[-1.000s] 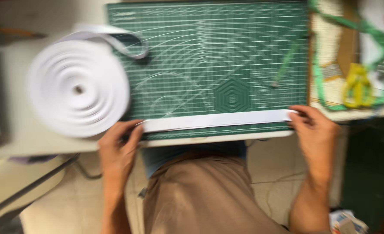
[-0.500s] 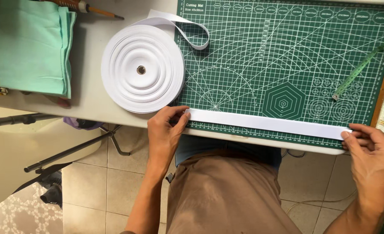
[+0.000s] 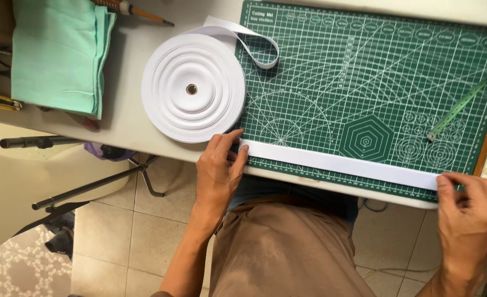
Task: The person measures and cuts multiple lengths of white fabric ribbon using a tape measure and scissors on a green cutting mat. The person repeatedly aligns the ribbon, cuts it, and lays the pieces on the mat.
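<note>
Head view: a white strip (image 3: 339,164) lies flat along the cutting mat's (image 3: 364,82) six o'clock edge on the bench (image 3: 128,118). The left hand (image 3: 219,168) pinches its nine o'clock end, the right hand (image 3: 469,206) its three o'clock end. A white tape roll (image 3: 193,88) sits at ten o'clock.

Both forearms are bare, with no sleeves reaching them. The left hand (image 3: 219,168) and right hand (image 3: 469,212) wear no gloves. Tan-brown trousers (image 3: 282,253) cover the lap, under a dark blue shirt hem (image 3: 287,190).
</note>
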